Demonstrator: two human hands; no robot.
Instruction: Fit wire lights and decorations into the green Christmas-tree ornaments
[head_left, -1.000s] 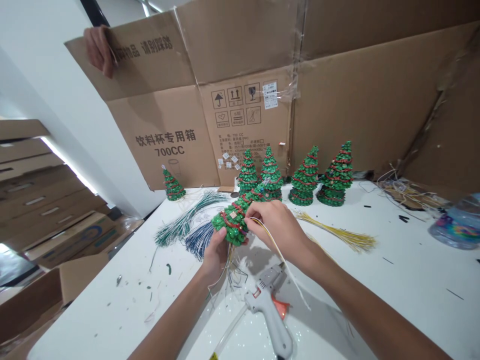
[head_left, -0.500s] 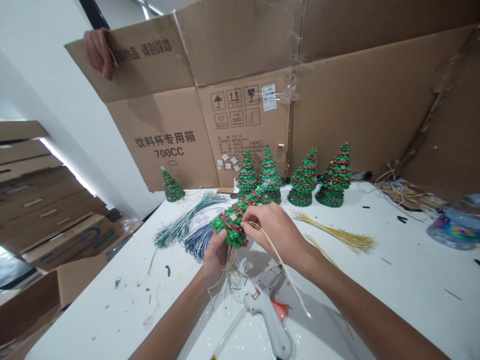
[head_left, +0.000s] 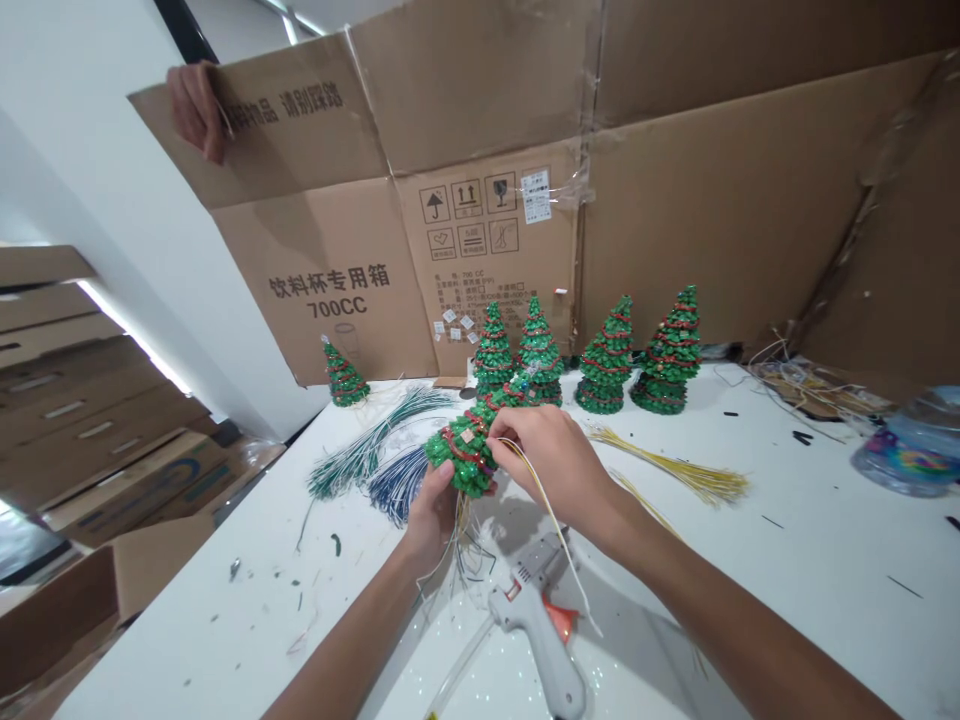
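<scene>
A miniature Christmas tree (head_left: 466,448), green with red garland, lies tilted in the grip of my left hand (head_left: 433,510), its tip up to the right. Thin wires hang from its base. Against the tree's side, my right hand (head_left: 546,455) pinches a yellow and white wire (head_left: 553,515), whose loose end droops toward the table; the pinched end is hidden by my fingers. Below my hands a grey glue gun (head_left: 536,625) rests with a clear glue stick in its back. Left of the tree are bundles of blue wires (head_left: 397,485) and green wires (head_left: 360,450).
Several more trees (head_left: 666,350) stand along the cardboard wall (head_left: 480,250). Yellow wires (head_left: 675,465) lie to the right, near a plastic bottle (head_left: 911,445). Another person's hand (head_left: 196,112) holds the cardboard's top left edge. Boxes (head_left: 97,400) are stacked at the left.
The wire's loose end has swung slightly left and my right hand has shifted a little against the tree. Both holds are otherwise the same.
</scene>
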